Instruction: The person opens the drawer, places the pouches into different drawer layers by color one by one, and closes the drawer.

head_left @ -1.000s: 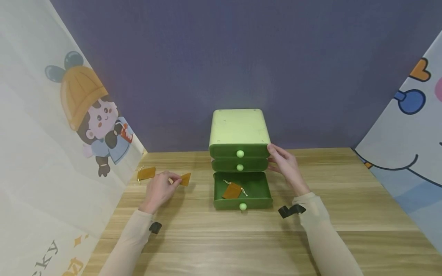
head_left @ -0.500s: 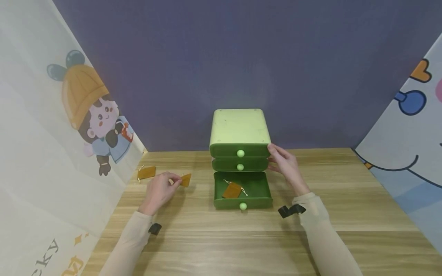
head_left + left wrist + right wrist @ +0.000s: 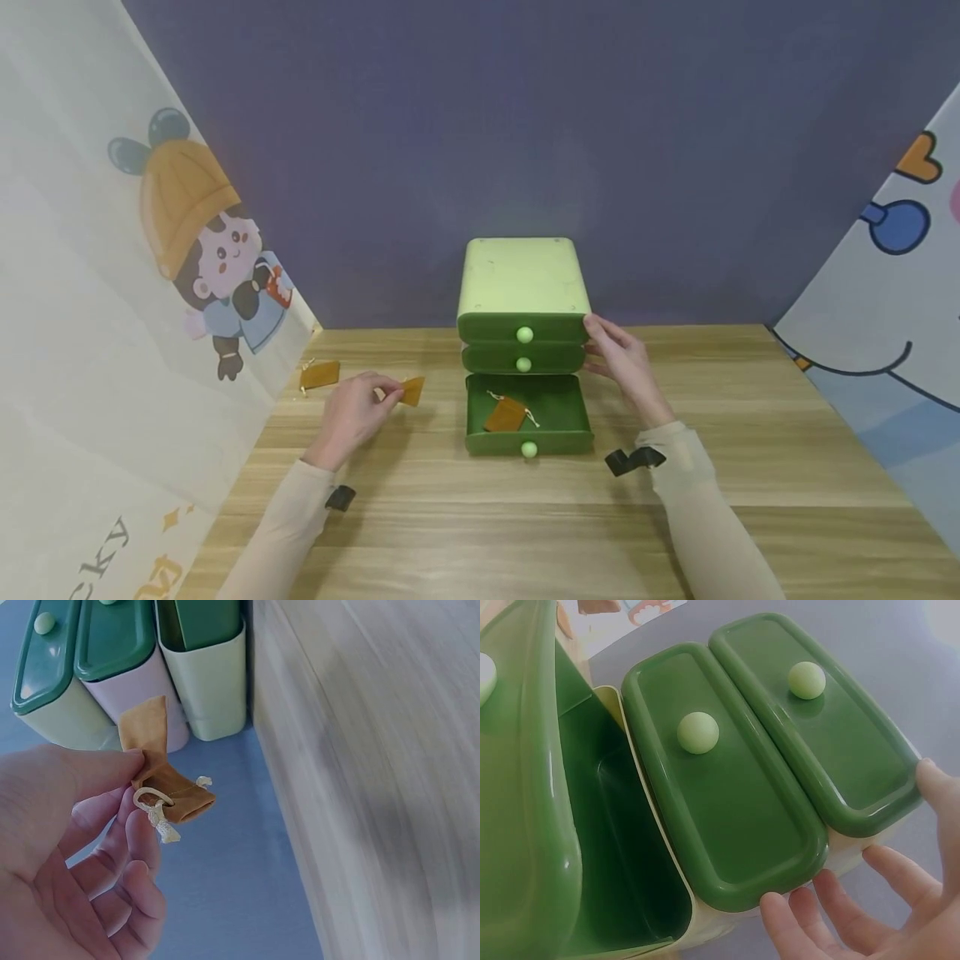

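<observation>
In the head view my left hand (image 3: 352, 418) is over the table, left of the cabinet. Its thumb and fingers pinch a small brown drawstring pouch (image 3: 150, 731), whose pale cord dangles in the left wrist view. My right hand (image 3: 627, 373) rests at the right side of a light-green cabinet (image 3: 523, 275), fingers fairly straight and fingertips at the edges of its upper two drawer fronts (image 3: 724, 817). The bottom drawer (image 3: 491, 445) is pulled out. Inside it lies another brown pouch (image 3: 506, 414) with white cords.
A third brown pouch (image 3: 320, 374) lies on the wooden table (image 3: 465, 533) at the far left. Behind the cabinet stands a dark blue-grey wall (image 3: 517, 125). White panels with cartoon prints border both sides.
My left hand has shifted slightly to the right with the pouch. The right hand stays at the cabinet's side, and the bottom drawer remains out.
</observation>
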Demonstrator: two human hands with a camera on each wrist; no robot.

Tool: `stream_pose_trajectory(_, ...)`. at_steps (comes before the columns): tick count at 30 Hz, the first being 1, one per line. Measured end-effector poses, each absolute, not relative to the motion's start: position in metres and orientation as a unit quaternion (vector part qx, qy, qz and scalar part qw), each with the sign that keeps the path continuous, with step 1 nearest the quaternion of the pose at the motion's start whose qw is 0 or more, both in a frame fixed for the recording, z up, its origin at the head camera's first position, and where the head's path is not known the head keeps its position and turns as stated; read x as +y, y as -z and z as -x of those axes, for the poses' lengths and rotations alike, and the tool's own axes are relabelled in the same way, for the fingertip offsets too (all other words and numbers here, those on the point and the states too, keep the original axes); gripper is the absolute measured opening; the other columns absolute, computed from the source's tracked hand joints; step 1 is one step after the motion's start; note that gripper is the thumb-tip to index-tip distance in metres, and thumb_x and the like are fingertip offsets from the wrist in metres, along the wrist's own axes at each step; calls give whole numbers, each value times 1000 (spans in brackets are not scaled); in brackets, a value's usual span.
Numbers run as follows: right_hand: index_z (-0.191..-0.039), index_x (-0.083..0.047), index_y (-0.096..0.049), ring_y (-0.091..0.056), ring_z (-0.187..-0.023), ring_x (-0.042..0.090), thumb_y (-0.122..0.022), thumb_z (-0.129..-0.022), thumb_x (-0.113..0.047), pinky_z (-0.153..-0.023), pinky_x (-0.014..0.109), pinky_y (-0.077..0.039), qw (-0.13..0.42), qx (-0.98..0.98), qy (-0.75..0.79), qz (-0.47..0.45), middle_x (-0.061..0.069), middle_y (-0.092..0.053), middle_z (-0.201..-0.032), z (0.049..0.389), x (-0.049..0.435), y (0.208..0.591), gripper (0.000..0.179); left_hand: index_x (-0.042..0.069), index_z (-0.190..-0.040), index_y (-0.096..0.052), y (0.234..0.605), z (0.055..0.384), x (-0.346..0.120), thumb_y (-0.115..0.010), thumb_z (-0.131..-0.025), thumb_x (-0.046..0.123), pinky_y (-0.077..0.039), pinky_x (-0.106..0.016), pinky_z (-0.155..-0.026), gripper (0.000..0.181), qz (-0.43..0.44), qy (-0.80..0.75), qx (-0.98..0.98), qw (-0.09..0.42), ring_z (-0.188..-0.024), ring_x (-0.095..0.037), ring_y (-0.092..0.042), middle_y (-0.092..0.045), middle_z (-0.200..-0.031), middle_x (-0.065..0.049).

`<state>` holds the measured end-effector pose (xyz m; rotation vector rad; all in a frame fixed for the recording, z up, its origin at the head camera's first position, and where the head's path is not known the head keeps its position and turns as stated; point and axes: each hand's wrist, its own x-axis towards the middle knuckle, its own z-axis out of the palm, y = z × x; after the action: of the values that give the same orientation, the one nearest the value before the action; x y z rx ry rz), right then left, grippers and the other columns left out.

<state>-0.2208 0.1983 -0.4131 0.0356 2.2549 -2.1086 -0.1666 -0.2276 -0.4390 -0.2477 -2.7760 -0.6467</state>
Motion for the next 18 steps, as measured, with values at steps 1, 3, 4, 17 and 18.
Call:
stream_pose_trajectory(1,-167,-18,-36,-56,-140,33,-60,-101,-64,-106,38,-58,27,729,683,-13,15,-41,-168,221,198,413,84,18,-103,-85,438,166,-227,-79,-98,27,-51,-29,-59,12,89,223,-961,141,-68,-6,-64,-80,-105,-2)
stream_pose_trajectory(3,-167,-18,-36,-56,-139,33,-60,-101,-64,-106,38,-58,27,729,684,-14,16,-41,-169,220,198,413,84,18,-102,-85,437,166,-225,-79,-98,26,-52,-29,-60,11,94,221,-961,141,-69,-7,-65,-81,-106,-3)
stream_pose_trajectory(4,-167,-17,-36,-56,-139,33,-61,-101,-64,-106,38,-58,27,728,685,-15,16,-42,-168,220,198,413,84,18,-101,-85,437,166,-223,-79,-97,26,-52,-29,-61,11,96,219,-960,142,-70,-7,-65,-81,-106,-3)
stream_pose_trajectory(17,-167,-17,-36,-58,-136,30,-61,-101,-64,-104,36,-59,26,727,686,-16,17,-43,-167,220,198,414,84,18,-98,-84,432,161,-206,-80,-96,26,-52,-29,-64,9,100,219,-961,136,-73,-9,-65,-81,-105,-2)
stream_pose_trajectory(18,-167,-17,-36,-58,-136,30,-61,-101,-64,-104,37,-59,25,726,687,-15,17,-43,-167,220,198,414,84,18,-98,-84,431,161,-205,-81,-96,26,-52,-29,-64,9,103,221,-960,136,-73,-8,-64,-81,-105,-2)
